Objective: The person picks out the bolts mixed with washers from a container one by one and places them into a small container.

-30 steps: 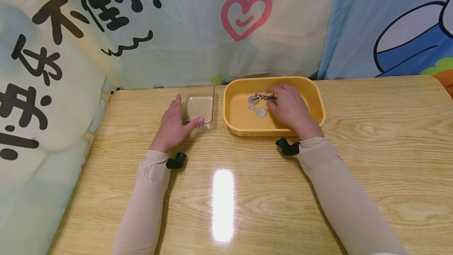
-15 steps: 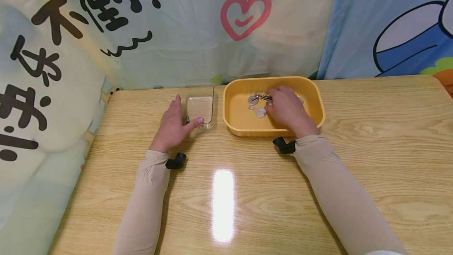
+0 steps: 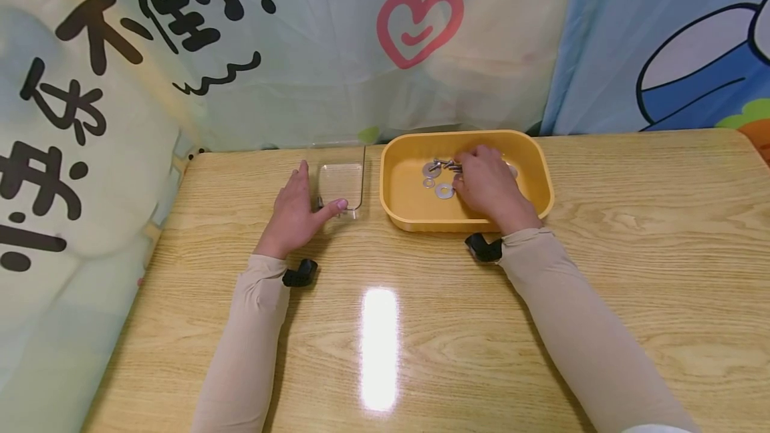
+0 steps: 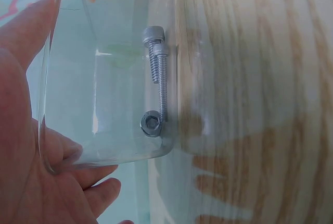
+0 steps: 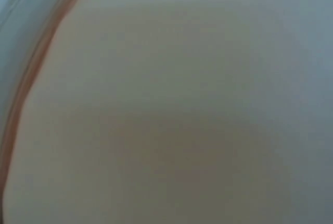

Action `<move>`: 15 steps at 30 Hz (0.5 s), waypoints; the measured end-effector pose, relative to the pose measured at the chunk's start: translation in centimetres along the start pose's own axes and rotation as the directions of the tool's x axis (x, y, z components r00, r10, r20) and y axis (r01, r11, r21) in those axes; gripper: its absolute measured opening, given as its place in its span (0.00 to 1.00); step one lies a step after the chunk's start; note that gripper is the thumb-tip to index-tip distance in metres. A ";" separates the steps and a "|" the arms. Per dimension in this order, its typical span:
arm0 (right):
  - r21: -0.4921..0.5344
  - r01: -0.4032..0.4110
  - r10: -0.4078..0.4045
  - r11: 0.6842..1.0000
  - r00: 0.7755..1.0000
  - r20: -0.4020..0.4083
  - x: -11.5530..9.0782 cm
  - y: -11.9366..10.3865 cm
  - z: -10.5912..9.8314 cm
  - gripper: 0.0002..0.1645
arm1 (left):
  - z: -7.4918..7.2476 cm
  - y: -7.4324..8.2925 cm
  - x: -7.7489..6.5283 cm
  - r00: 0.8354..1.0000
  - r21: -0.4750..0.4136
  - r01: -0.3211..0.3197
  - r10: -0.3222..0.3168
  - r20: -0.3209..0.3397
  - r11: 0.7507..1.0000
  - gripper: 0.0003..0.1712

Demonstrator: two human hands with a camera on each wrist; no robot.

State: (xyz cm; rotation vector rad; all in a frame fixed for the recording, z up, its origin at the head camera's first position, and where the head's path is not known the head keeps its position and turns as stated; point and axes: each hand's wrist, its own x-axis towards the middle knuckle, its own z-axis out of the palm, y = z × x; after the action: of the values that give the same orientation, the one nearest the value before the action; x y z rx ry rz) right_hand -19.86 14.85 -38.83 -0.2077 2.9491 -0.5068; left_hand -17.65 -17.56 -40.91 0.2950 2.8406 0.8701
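My left hand (image 3: 299, 206) grips a small clear plastic box (image 3: 340, 184) on the wooden table, with the thumb on its near wall and the fingers along its left side. In the left wrist view the clear box (image 4: 119, 104) holds two socket-head bolts (image 4: 158, 86), and my left hand (image 4: 23, 130) cups it. My right hand (image 3: 488, 186) reaches into a yellow tray (image 3: 385, 189), its fingers curled down over a small pile of bolts (image 3: 444, 164). Three washers (image 3: 444, 190) lie just left of that hand. Its fingertips are hidden. The right wrist view is only a beige blur.
A printed curtain (image 3: 240, 52) hangs right behind the table's far edge. The table's left edge (image 3: 162, 232) runs close to my left arm. Bare wood (image 3: 650, 232) spreads to the right of the tray and in front of both arms.
My right hand has slid slightly left and farther into the tray over the bolts. The left hand and the clear box have stayed put.
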 end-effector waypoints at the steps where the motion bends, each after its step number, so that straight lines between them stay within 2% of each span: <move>1: -0.006 0.003 -0.003 1.000 1.000 -0.001 0.0 0.0 0.0 0.25 | 0.0 0.0 0.0 1.000 -0.002 0.001 -0.001 0.001 1.000 0.60; 7: -0.026 0.008 -0.009 1.000 1.000 -0.012 0.0 0.0 0.2 0.20 | 0.0 0.0 -0.1 1.000 -0.007 0.005 -0.005 0.000 1.000 0.60; 15: -0.007 -0.027 0.027 1.000 1.000 -0.009 0.0 0.0 0.3 0.16 | 0.0 0.1 -0.1 1.000 -0.008 0.008 -0.008 -0.001 1.000 0.61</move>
State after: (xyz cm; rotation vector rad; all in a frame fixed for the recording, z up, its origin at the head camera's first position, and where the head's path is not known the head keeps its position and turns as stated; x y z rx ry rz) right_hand -19.78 14.72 -39.13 -0.1670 2.9586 -0.4945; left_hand -17.55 -17.51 -40.90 0.2817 2.8367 0.8805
